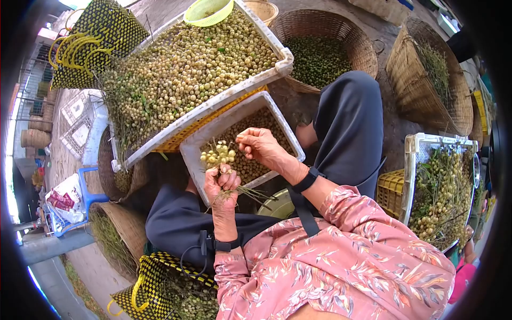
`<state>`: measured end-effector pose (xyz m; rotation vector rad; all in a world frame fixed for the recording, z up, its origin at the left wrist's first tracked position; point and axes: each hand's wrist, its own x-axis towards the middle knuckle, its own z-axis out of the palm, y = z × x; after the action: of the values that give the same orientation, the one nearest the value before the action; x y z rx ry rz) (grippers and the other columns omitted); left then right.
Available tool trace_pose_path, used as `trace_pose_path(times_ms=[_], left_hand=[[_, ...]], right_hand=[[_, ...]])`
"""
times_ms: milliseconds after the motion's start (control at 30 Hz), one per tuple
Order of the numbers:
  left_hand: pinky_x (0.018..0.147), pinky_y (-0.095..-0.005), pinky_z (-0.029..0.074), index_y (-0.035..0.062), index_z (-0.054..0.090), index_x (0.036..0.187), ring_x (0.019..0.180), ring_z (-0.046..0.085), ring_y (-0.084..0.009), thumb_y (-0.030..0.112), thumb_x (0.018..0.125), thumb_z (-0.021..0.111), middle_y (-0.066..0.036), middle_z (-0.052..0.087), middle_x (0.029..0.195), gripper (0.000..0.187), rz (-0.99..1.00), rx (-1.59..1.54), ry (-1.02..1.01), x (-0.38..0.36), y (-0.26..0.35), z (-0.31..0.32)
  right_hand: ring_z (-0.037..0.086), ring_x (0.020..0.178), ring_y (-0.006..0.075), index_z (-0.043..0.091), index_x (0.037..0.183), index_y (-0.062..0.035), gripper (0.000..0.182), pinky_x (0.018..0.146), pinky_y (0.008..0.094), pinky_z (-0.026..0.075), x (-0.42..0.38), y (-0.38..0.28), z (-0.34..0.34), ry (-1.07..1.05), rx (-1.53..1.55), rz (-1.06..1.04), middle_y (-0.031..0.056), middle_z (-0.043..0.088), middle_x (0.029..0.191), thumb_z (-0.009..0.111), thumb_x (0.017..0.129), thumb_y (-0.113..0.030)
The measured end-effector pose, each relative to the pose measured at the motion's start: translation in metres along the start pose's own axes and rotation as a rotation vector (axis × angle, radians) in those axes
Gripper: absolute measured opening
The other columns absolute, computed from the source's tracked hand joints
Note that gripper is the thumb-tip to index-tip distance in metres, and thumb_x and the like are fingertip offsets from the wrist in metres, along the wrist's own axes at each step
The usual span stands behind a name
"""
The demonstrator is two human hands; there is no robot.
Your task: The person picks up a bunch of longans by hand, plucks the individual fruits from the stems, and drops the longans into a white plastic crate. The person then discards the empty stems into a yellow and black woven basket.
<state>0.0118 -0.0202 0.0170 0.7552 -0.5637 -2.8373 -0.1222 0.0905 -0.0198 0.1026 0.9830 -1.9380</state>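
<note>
My left hand [223, 184] is closed round the stems of a small bunch of round yellowish fruit [217, 154], which stands up above the fingers. Thin bare stems trail from below that hand to the right. Just right of the bunch is my right hand [260, 145], its thumb and fingertips pinched together; what lies between them is too small to make out. Both hands are over a white crate [190, 154] holding loose brownish fruit [261, 120]. Beyond it, a large white tray [213, 105] is heaped with loose yellowish fruit [186, 64].
A green colander [209, 21] sits on the tray's far edge. Wicker baskets [368, 48] [402, 74] stand at the back right. At right is a crate of fruit bunches [409, 176]. Woven black-and-yellow bags [114, 32] [152, 290] lie left. A blue stool [88, 184] stands far left.
</note>
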Motion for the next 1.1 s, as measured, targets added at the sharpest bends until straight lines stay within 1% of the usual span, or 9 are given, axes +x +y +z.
trace_pose_path(times_ms=[167, 233, 300, 633, 700, 767, 800, 900, 1100], left_hand=[[0.042, -0.0219, 0.023, 0.0047, 0.05, 0.081, 0.043, 0.025, -0.0059, 0.02, 0.087, 0.046, 0.007, 0.027, 0.051, 0.016, 0.104, 0.047, 0.001, 0.003, 0.004, -0.005], [0.042, -0.0217, 0.023, 0.0052, 0.05, 0.081, 0.043, 0.026, -0.0059, 0.019, 0.087, 0.046, 0.007, 0.028, 0.051, 0.016, 0.095, 0.05, 0.006, 0.004, 0.004, -0.01], [0.042, -0.0216, 0.024, 0.0059, 0.05, 0.081, 0.043, 0.027, -0.0061, 0.02, 0.087, 0.044, 0.007, 0.029, 0.051, 0.017, 0.107, 0.067, 0.036, 0.004, 0.003, -0.01], [0.042, -0.0218, 0.025, 0.0052, 0.052, 0.081, 0.043, 0.027, -0.0064, 0.019, 0.087, 0.046, 0.006, 0.029, 0.052, 0.017, 0.061, -0.035, -0.047, 0.005, 0.002, -0.01], [0.042, -0.0219, 0.025, 0.0048, 0.051, 0.08, 0.044, 0.027, -0.0065, 0.019, 0.087, 0.047, 0.005, 0.03, 0.053, 0.017, 0.067, -0.069, -0.067, 0.005, 0.002, -0.009], [0.042, -0.022, 0.025, 0.0046, 0.051, 0.08, 0.044, 0.027, -0.0065, 0.02, 0.087, 0.046, 0.005, 0.03, 0.053, 0.017, 0.072, -0.076, -0.075, 0.006, 0.001, -0.009], [0.042, -0.022, 0.025, 0.0045, 0.051, 0.08, 0.044, 0.027, -0.0065, 0.02, 0.088, 0.046, 0.005, 0.03, 0.053, 0.018, 0.075, -0.078, -0.078, 0.006, 0.001, -0.009], [0.042, -0.0221, 0.024, 0.0044, 0.051, 0.08, 0.044, 0.026, -0.0065, 0.02, 0.088, 0.045, 0.005, 0.03, 0.053, 0.018, 0.071, -0.074, -0.084, 0.006, 0.002, -0.01], [0.042, -0.0221, 0.024, 0.005, 0.05, 0.079, 0.044, 0.027, -0.0065, 0.019, 0.088, 0.045, 0.005, 0.029, 0.052, 0.017, 0.073, -0.035, -0.04, 0.005, 0.001, -0.009]], right_hand=[[0.058, 0.065, 0.0137, 0.06, 0.094, -0.0014, 0.024, 0.058, 0.0309, 0.048, 0.015, 0.019, -0.021, 0.273, -1.344, -0.8, 0.0066, 0.06, 0.083, 0.062, 0.085, -0.023], [0.058, 0.068, 0.0133, 0.06, 0.095, -0.0006, 0.026, 0.06, 0.03, 0.048, 0.009, 0.014, -0.012, 0.197, -1.25, -0.76, 0.0072, 0.059, 0.085, 0.061, 0.086, -0.025], [0.057, 0.068, 0.0121, 0.059, 0.095, -0.0001, 0.027, 0.061, 0.0279, 0.048, -0.019, -0.018, 0.027, -0.018, -0.625, -0.304, 0.0064, 0.058, 0.08, 0.061, 0.088, -0.026], [0.054, 0.051, 0.008, 0.062, 0.087, -0.0049, 0.009, 0.049, 0.0222, 0.046, -0.005, -0.006, 0.01, -0.05, 0.109, -0.065, 0.0011, 0.059, 0.067, 0.065, 0.082, -0.013], [0.055, 0.054, 0.0099, 0.062, 0.091, -0.0048, 0.016, 0.052, 0.0246, 0.048, 0.0, -0.01, 0.004, -0.006, -0.257, -0.121, 0.0013, 0.059, 0.068, 0.065, 0.083, -0.018], [0.057, 0.06, 0.0103, 0.061, 0.094, -0.0057, 0.023, 0.057, 0.0252, 0.048, 0.012, 0.009, -0.008, 0.226, -1.298, -0.983, 0.0008, 0.059, 0.072, 0.065, 0.085, -0.026], [0.057, 0.063, 0.0089, 0.06, 0.094, -0.0062, 0.028, 0.059, 0.0237, 0.047, 0.012, 0.015, -0.009, 0.208, -1.222, -0.946, 0.0003, 0.06, 0.075, 0.063, 0.087, -0.033], [0.056, 0.063, 0.0069, 0.06, 0.094, -0.0051, 0.028, 0.06, 0.0228, 0.047, -0.012, -0.005, 0.016, -0.1, -0.382, -0.096, 0.0001, 0.06, 0.074, 0.061, 0.089, -0.033], [0.055, 0.063, 0.0057, 0.06, 0.086, -0.0051, 0.007, 0.061, 0.019, 0.047, -0.007, 0.004, 0.017, -0.186, -0.128, -0.026, 0.0001, 0.06, 0.077, 0.063, 0.086, -0.011]])
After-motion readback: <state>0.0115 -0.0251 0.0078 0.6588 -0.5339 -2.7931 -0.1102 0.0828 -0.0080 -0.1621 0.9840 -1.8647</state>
